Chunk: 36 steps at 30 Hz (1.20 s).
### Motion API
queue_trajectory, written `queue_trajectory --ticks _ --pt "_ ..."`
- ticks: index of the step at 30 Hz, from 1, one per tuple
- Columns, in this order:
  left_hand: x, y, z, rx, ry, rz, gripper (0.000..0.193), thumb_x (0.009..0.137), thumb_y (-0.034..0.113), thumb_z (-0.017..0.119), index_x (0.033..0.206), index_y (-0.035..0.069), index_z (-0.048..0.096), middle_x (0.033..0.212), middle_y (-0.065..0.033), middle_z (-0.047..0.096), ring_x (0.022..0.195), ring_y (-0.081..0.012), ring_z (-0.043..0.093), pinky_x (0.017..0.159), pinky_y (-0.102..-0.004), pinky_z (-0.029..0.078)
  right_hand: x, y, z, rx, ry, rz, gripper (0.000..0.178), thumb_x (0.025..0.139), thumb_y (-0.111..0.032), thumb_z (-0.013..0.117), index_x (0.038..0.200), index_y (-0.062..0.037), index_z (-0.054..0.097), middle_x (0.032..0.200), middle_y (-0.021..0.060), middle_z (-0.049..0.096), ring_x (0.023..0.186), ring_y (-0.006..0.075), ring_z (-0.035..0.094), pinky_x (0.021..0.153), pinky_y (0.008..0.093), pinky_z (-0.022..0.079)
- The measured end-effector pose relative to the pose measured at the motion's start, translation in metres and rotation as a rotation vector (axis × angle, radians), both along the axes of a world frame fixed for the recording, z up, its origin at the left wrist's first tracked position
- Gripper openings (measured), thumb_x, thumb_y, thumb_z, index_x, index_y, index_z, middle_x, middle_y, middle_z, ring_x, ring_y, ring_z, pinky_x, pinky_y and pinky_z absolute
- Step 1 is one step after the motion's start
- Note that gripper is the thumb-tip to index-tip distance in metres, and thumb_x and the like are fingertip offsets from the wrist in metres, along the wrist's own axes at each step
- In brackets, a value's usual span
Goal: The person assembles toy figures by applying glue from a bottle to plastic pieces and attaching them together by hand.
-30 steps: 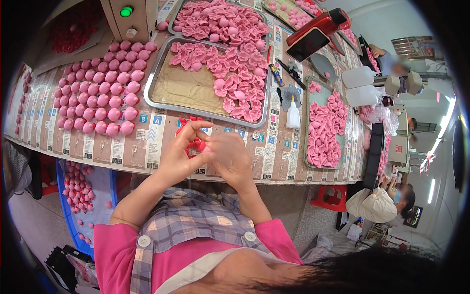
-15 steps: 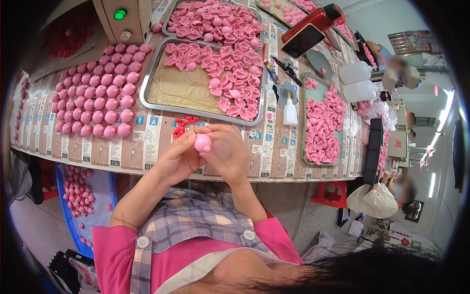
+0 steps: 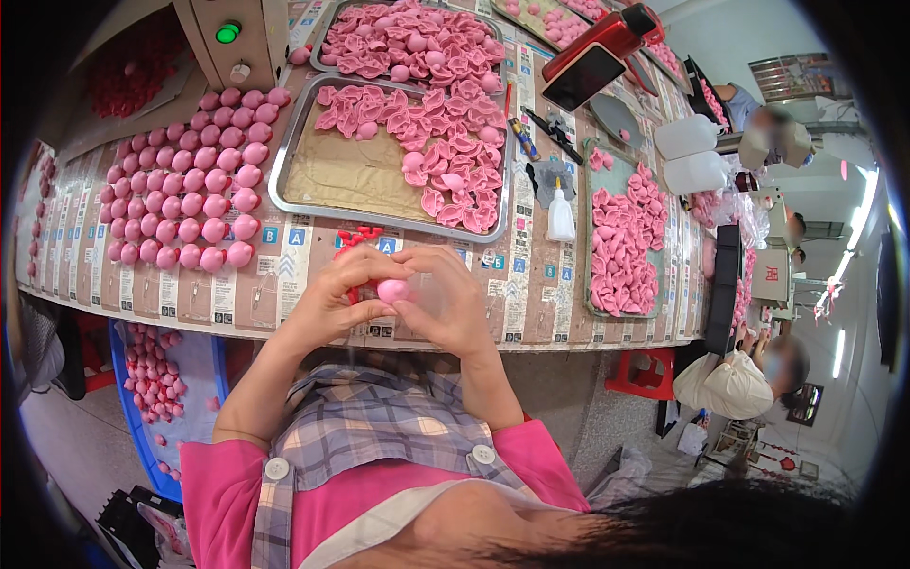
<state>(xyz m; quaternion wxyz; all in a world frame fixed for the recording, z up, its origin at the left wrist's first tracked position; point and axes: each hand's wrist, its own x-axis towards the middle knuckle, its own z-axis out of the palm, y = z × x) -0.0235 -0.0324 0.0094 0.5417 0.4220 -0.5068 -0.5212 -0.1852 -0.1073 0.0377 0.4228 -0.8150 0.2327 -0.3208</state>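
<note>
A small round pink piece (image 3: 391,291) sits between my two hands over the table's near edge. My left hand (image 3: 330,296) curls round its left side, the fingers bent over it. From the other side my right hand (image 3: 447,302) pinches it, thumb and fingertips against the pink surface. Some red shows beneath my left fingers; whether it belongs to the held piece I cannot tell. Just beyond my fingers lie several small red parts (image 3: 365,232). Rows of round pink pieces with red bases (image 3: 171,206) stand to the left.
Ahead is a metal tray (image 3: 275,180) with thin pink shells (image 3: 455,142); another tray (image 3: 592,284) of pink parts is at right. Between them stands a white glue bottle (image 3: 561,218). A phone (image 3: 583,78) leans beyond. Below left is a blue bin (image 3: 137,427). Other people sit far right.
The pink piece has turned in my hands and come slightly lower. My left fingers have shifted over it, and my right hand has opened out a little.
</note>
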Motion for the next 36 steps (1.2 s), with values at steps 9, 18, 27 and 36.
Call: queue_trajectory --ticks 9,18,27,36 --pt "0.002 -0.002 0.011 -0.262 -0.465 0.191 0.029 0.061 0.011 0.068 0.089 0.012 0.061 0.105 -0.008 0.048 0.101 -0.0258 0.043 0.086 -0.0371 0.033 0.003 0.014 -0.011 0.762 -0.15 0.079 0.032 0.071 -0.01 0.063 0.099 0.0002 0.051 0.092 0.0068 0.055 0.091 0.0148 0.052 0.083 0.0264 0.039" --pt "-0.002 -0.005 0.009 -0.386 -0.58 0.298 0.032 0.057 0.01 0.07 0.088 0.012 0.061 0.101 -0.0053 0.052 0.095 -0.0254 0.047 0.083 -0.0374 0.036 0.007 0.019 -0.017 0.833 -0.262 0.08 0.032 0.075 -0.008 0.061 0.103 0.0012 0.05 0.098 0.0054 0.052 0.091 0.012 0.05 0.082 0.0255 0.037" --pt "-0.003 -0.005 0.009 -0.539 -0.734 0.39 0.032 0.055 0.013 0.071 0.086 0.013 0.062 0.092 -0.0013 0.055 0.092 -0.0228 0.049 0.079 -0.0338 0.04 0.009 0.023 -0.02 0.602 -0.2 -0.046 0.026 0.073 -0.017 0.063 0.092 0.0 0.055 0.087 0.0082 0.056 0.082 0.018 0.052 0.075 0.0273 0.039" --pt "-0.005 -0.002 0.008 -0.592 -0.785 0.406 0.031 0.057 0.017 0.072 0.086 0.012 0.062 0.089 -0.0012 0.055 0.09 -0.0218 0.049 0.077 -0.0324 0.041 0.01 0.025 -0.017 0.603 -0.203 -0.057 0.025 0.073 -0.019 0.063 0.088 -0.0006 0.056 0.081 0.0071 0.057 0.078 0.0178 0.052 0.072 0.0271 0.039"
